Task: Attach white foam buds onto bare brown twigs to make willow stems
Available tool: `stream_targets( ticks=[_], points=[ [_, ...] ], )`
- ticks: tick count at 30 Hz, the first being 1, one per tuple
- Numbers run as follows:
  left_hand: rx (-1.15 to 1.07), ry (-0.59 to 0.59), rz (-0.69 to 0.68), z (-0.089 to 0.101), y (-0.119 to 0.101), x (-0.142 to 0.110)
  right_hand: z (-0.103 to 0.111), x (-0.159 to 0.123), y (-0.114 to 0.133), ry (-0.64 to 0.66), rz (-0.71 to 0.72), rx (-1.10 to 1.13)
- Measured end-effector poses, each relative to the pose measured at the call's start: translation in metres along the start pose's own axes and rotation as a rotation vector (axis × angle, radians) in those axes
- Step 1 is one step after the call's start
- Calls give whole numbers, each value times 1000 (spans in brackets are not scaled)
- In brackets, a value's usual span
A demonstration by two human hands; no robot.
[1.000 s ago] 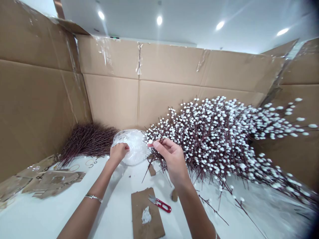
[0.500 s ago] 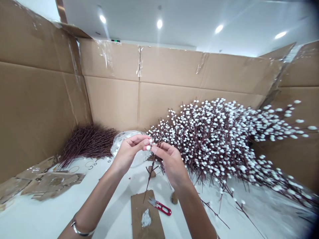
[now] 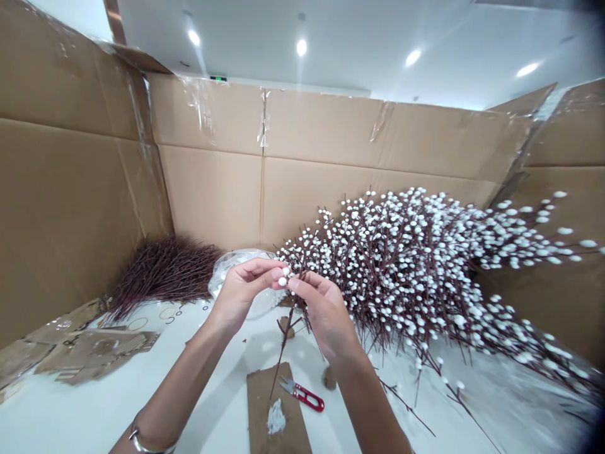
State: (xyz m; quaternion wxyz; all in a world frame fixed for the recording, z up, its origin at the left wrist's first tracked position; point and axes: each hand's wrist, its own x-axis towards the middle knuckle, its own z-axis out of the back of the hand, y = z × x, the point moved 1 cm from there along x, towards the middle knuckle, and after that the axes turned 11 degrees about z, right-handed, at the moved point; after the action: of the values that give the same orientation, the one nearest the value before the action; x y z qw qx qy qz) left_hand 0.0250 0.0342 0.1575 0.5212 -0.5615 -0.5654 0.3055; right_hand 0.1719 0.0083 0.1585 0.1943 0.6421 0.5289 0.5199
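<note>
Both hands meet in front of me at the middle of the view. My left hand (image 3: 243,287) is closed, its thumb and fingers pinching small white berries (image 3: 283,281). My right hand (image 3: 326,309) pinches a dark brown twig (image 3: 284,340) near its upper end, close against the berries. The twig hangs down with its thin end over a piece of cardboard (image 3: 258,403). A smear of white paste (image 3: 276,417) lies on that cardboard. Red-handled thread snips (image 3: 305,395) rest partly on its right edge.
A large heap of white-berried branches (image 3: 406,265) fills the right side. Bare brown twigs (image 3: 165,271) lie in a bundle at left, beside a clear plastic bag (image 3: 222,268). Cardboard walls (image 3: 331,135) enclose the white table (image 3: 208,384); torn cardboard (image 3: 99,353) lies at left.
The hands stay together with barely any movement. The white berries have shifted slightly against the twig between the fingertips.
</note>
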Motion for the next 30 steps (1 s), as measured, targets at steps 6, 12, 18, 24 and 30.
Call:
stream_targets(
  ticks=[6, 12, 18, 24, 30],
  points=[
    [26, -17, -36, 0, -1, -2, -2, -1, 3, 9, 15, -16],
    [-10, -38, -15, -4, -3, -3, -3, -1, 2, 9, 38, 1],
    [-30, -36, 21, -6, -3, -6, -3, -2, 2, 1, 62, -27],
    [-21, -36, 35, -7, -5, -8, -4, -3, 3, -7, 75, -62],
    [-72, 15, 75, -10, -5, -8, -3, -3, 2, -10, 83, -75]
  ],
)
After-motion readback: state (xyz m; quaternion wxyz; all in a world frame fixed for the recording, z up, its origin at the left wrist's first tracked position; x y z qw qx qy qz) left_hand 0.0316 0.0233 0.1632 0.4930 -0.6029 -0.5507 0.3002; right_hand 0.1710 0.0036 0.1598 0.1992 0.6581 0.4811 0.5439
